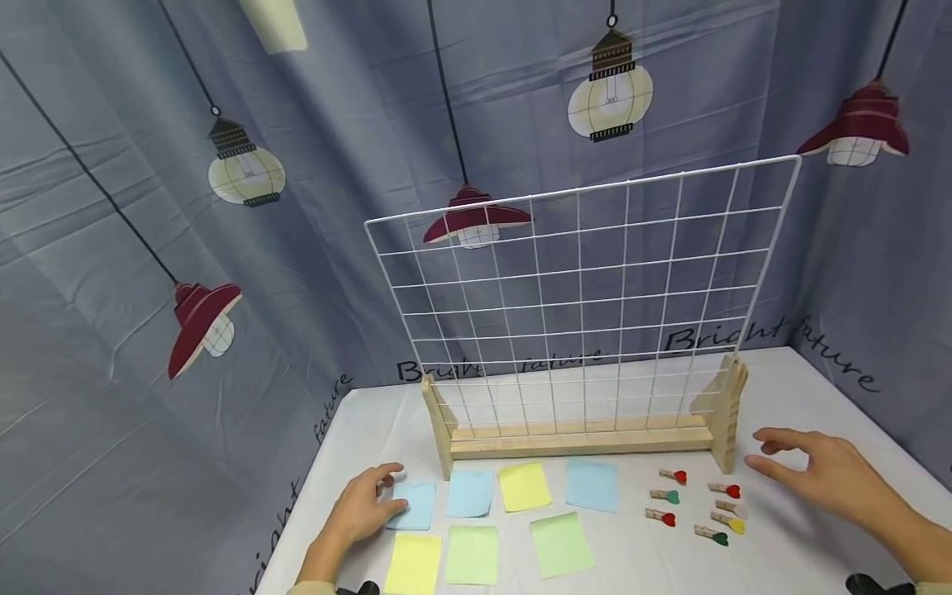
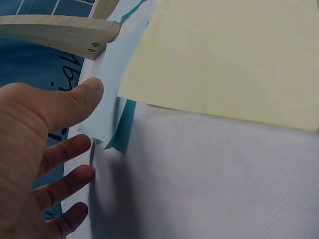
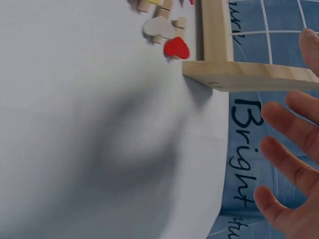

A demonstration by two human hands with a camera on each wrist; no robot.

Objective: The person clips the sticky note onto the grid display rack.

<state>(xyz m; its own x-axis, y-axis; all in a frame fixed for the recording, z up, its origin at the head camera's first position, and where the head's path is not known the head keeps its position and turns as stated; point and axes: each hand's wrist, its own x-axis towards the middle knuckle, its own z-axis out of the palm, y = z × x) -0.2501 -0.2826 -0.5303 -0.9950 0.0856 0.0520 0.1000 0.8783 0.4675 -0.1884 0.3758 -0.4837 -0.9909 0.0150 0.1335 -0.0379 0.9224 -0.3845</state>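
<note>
Yellow paper point(image 1: 412, 564) lies closest to us at the front of the white desk point(image 1: 628, 558), with two green papers point(image 1: 472, 555) to its right. Our left hand point(image 1: 360, 506) is over the blue paper point(image 1: 420, 511) behind it; its thumb and fingers point(image 2: 67, 153) are apart, and we can't tell if they touch that paper. Three more papers point(image 1: 525, 486) lie beside that one in the back row: blue, yellow, then blue. On the right we see seven little wooden clips point(image 1: 660, 517) with hearts: three red, two green, one white and one yellow. Our right hand point(image 1: 836, 475) is up in the air just beside them, fingers spread apart. Behind all this stands a white wire rack point(image 1: 580, 268) on a wooden base point(image 1: 580, 442). Farthest back hangs a blue-gray curtain point(image 1: 327, 248) with lamps point(image 1: 612, 95) and words point(image 1: 725, 335) on it.
</note>
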